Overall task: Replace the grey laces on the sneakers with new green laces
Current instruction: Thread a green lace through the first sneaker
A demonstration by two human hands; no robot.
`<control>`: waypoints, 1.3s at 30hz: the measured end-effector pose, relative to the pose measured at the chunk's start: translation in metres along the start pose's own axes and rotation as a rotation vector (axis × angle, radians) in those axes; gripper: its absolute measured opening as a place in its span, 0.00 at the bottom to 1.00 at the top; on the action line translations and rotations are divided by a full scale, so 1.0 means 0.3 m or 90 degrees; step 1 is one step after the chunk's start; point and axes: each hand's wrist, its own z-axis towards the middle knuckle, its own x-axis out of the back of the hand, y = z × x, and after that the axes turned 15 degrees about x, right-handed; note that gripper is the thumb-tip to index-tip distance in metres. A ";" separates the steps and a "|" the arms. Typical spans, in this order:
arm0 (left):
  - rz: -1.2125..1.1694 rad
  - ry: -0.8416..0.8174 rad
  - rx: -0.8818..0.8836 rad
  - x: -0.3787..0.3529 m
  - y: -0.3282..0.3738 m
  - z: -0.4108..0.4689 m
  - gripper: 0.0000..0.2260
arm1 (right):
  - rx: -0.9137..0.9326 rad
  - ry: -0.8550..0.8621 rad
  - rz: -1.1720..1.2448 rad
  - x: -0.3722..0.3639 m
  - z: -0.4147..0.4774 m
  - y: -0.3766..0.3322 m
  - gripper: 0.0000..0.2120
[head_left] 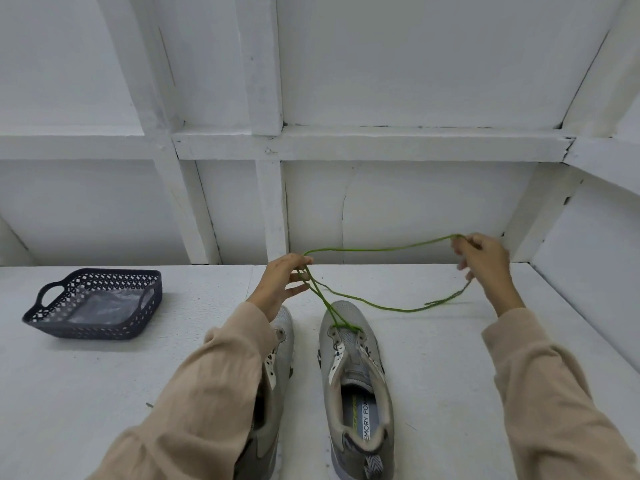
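Pinching hand, right: your right hand (485,261) nips the green lace (346,250) between thumb and fingertips, raised above the white table (450,375).
Left hand: your left hand (285,284) holds both strands among loosely curled fingers, above the toes.
Lace: threaded through the lowest eyelets of the right sneaker (356,375), slack sagging toward the table.
Left sneaker: the left sneaker (282,344) stands just beside, half under your sleeve (214,375).
Basket: a dark basket (104,332) sits well apart, far left.

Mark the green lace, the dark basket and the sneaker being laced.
green lace (363,250): head view, on its raised upper span.
dark basket (90,329): head view, on its near wall.
sneaker being laced (346,311): head view, on its toe.
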 end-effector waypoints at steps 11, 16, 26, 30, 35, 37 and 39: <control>0.198 0.118 -0.032 0.046 -0.034 0.086 0.06 | -0.225 -0.815 -0.049 0.047 -0.220 0.058 0.17; 0.534 0.185 -0.037 0.073 -0.064 0.142 0.07 | -0.155 -0.347 -0.113 0.013 -0.152 0.170 0.12; 0.847 0.210 0.046 0.051 -0.085 0.205 0.10 | -0.020 -0.151 -0.326 -0.145 -0.221 0.319 0.07; 0.845 0.223 0.030 0.053 -0.076 0.205 0.11 | -0.030 -0.180 -0.377 -0.172 -0.190 0.309 0.04; 0.666 0.145 -0.130 0.011 -0.010 0.179 0.10 | 0.047 -0.160 -0.223 -0.242 -0.118 0.186 0.06; 0.533 0.077 -0.140 -0.047 0.038 0.149 0.13 | 0.132 -0.154 -0.093 -0.288 -0.087 0.067 0.05; 0.427 0.008 -0.116 -0.114 0.080 0.120 0.17 | 0.230 -0.171 -0.004 -0.331 -0.079 -0.060 0.03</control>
